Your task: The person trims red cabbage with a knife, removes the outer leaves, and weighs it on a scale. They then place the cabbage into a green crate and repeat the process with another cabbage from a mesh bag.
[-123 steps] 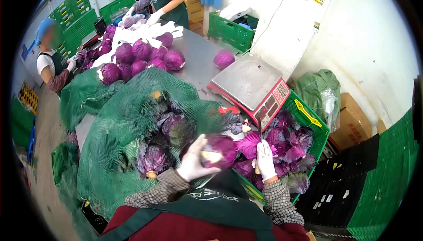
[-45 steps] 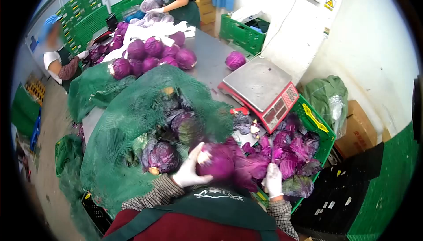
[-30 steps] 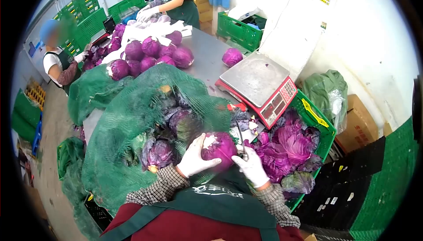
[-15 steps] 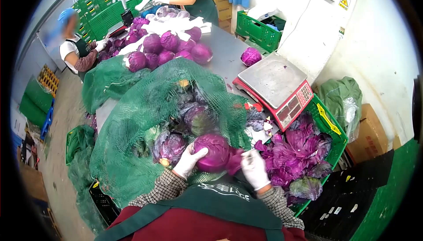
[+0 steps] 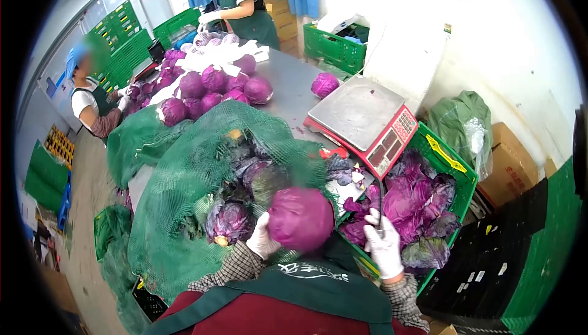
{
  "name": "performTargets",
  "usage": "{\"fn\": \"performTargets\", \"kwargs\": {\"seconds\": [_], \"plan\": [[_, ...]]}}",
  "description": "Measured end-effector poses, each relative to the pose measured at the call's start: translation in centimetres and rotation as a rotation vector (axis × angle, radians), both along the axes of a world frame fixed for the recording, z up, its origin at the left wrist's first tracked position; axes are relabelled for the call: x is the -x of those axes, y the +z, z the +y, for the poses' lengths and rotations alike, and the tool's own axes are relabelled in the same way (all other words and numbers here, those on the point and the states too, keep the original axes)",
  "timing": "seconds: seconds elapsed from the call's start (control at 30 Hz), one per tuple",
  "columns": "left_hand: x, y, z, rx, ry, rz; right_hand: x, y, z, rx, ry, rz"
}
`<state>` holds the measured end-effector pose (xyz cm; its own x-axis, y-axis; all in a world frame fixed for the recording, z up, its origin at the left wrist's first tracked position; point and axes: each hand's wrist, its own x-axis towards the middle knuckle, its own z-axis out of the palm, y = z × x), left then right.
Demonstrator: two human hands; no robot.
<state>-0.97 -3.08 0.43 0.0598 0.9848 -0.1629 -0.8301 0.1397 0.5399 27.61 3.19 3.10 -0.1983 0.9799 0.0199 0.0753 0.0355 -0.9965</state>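
Heads stripped smooth are sitting far left, leafy heads near left, while left hand is cradling a smooth red cabbage, right hand gripping a thin dark tool.

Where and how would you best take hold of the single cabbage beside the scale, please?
I would cup the single cabbage round its widest part, coming from above on the side facing the cabbage heap: it is round, without visible handle or stalk, and the scale sits close opposite.

Red cabbage: round, smooth, purple, held in the left hand. Slender dark tool: in the right hand, pointing forward.
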Motion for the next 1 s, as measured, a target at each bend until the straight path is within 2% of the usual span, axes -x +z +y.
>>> {"fn": "performTargets", "kwargs": {"seconds": [0.1,0.13,0.17,0.2,0.23,0.27,0.33,0.4,0.43,0.5,0.63,0.9,1.0], "plan": [[-0.7,4.5,2.2,-0.228,0.052,0.845,2.9,-0.1,-0.4,0.129,0.082,0.197],[-0.9,5.1,2.2,-0.269,0.096,1.165,3.7,0.5,-0.5,0.127,0.109,0.167],[-0.3,2.5,3.0,-0.465,0.197,1.587,4.4,0.3,-0.3,0.140,0.157,0.167],[-0.9,3.2,3.6,-0.623,0.153,1.944,5.0,-0.4,0.0,0.153,0.204,0.165],[-2.0,3.4,3.7,-0.613,0.089,2.081,5.5,-1.6,0.2,0.202,0.182,0.089],[-2.9,3.4,3.9,-0.602,0.025,2.218,5.4,-2.1,0.5,0.108,0.155,0.018],[-3.8,2.8,4.2,-0.554,-0.003,2.184,4.6,-1.8,0.7,0.021,0.172,-0.014],[-4.5,4.3,4.4,-0.492,-0.028,2.210,3.9,-5.0,1.7,-0.552,0.206,-0.479],[-4.6,4.1,4.5,-0.486,-0.015,2.206,3.9,-5.5,1.6,-0.708,0.179,-0.567],[-4.9,3.5,4.7,-0.488,0.013,2.186,3.7,-5.2,0.8,-0.640,0.249,-0.611],[-6.0,3.2,5.0,-0.455,0.059,2.193,4.2,-0.6,-0.1,-0.434,0.251,-0.555],[-7.6,2.9,6.0,-0.466,0.107,2.259,4.4,-2.8,1.0,-0.419,0.181,-0.752],[-8.6,3.2,6.9,-0.413,0.047,2.292,5.0,0.0,2.3,-0.297,0.208,-0.809]]}}
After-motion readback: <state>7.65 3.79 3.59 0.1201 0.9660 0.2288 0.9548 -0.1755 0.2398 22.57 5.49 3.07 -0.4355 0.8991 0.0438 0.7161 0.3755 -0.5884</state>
